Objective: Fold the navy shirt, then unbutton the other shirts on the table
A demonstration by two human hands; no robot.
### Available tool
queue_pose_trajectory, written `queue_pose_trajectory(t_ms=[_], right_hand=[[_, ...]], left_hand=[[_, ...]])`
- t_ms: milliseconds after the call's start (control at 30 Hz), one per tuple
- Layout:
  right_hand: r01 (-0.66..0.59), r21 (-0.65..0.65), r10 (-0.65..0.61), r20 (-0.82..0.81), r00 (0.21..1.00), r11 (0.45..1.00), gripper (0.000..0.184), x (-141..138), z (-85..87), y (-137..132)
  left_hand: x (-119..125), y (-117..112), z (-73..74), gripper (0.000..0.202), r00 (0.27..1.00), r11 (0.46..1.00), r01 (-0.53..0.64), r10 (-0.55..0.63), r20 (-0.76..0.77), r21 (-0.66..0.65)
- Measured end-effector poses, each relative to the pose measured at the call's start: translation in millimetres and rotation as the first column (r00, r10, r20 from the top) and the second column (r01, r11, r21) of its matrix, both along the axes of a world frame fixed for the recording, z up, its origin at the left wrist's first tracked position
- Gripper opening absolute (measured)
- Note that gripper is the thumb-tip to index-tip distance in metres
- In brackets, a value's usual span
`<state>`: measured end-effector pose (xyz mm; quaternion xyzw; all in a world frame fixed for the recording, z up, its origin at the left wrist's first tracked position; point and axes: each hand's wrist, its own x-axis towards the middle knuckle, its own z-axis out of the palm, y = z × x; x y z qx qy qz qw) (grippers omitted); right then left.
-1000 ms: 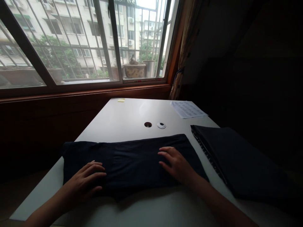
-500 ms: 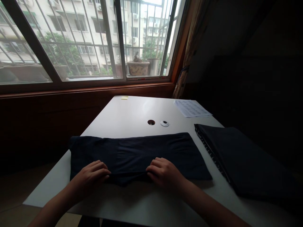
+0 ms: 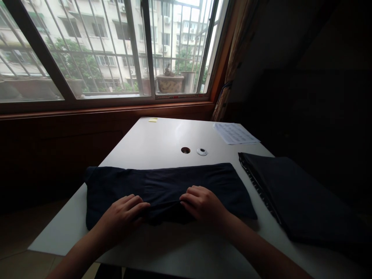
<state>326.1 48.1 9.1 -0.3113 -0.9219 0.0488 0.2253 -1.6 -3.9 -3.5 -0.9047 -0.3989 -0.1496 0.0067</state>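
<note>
A dark navy piece of folded cloth (image 3: pixel 162 180), which looks like a garment, lies lengthwise across the white table (image 3: pixel 157 143). My left hand (image 3: pixel 124 211) pinches its near edge left of the middle. On the right of the middle, my right hand (image 3: pixel 202 203) grips the same edge between thumb and fingers. Between the two hands the edge is slightly raised and creased. The thumbs are partly hidden by the fingers and the cloth. The cloth's far edge and both its ends rest on the tabletop.
Another dark folded cloth (image 3: pixel 293 193), with a pale stitched-looking edge, lies at the right. Printed papers (image 3: pixel 236 133) and a yellow sticky note (image 3: pixel 153 120) lie toward the back. A round hole (image 3: pixel 185 150) and its white cover (image 3: pixel 202 152) are mid-table. Behind stands a barred window (image 3: pixel 113 50).
My left hand has moved right and a little farther from me along the near edge. My right hand has risen slightly. The edge between them is lifted and bunched more than before.
</note>
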Motion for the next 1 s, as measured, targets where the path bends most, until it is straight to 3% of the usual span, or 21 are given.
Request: queue_pose_trajectory(t_ms=[167,333,400,500,633,833,1000], right_hand=[[-0.068,0.067,0.06,0.117,0.991,0.995,0.011,8,2.5,-6],[-0.031,0.072,0.014,0.223,0.975,0.997,0.021,19,5.3,-12],[0.007,0.085,-0.025,0.219,0.975,0.996,0.024,27,7.5,-12],[0.058,0.108,-0.08,0.205,0.975,0.992,0.025,43,10.4,-11],[0.091,0.115,-0.115,0.222,0.968,0.989,0.027,72,10.4,-12],[0.159,0.125,-0.184,0.222,0.958,0.979,0.029,125,2.6,-14],[0.233,0.082,-0.245,0.188,0.951,0.969,0.025,161,-1.7,-15]], left_hand=[[7,-4,7.2,0.025,0.998,0.986,0.036,-0.027,-0.057,0.166],[9,-6,9.3,0.023,0.997,0.926,-0.037,0.005,0.083,0.377],[10,-6,3.5,0.028,0.997,0.919,-0.035,0.006,0.074,0.392],[3,-6,-7.6,0.035,0.998,0.947,0.043,-0.025,-0.06,0.317],[-36,-9,-11.2,0.043,0.991,0.96,-0.013,0.05,-0.123,0.281],[-127,-17,11.9,0.04,0.977,0.947,-0.158,0.191,-0.094,0.28],[-154,-22,19.0,0.036,0.961,0.935,-0.262,0.276,-0.026,0.24]])
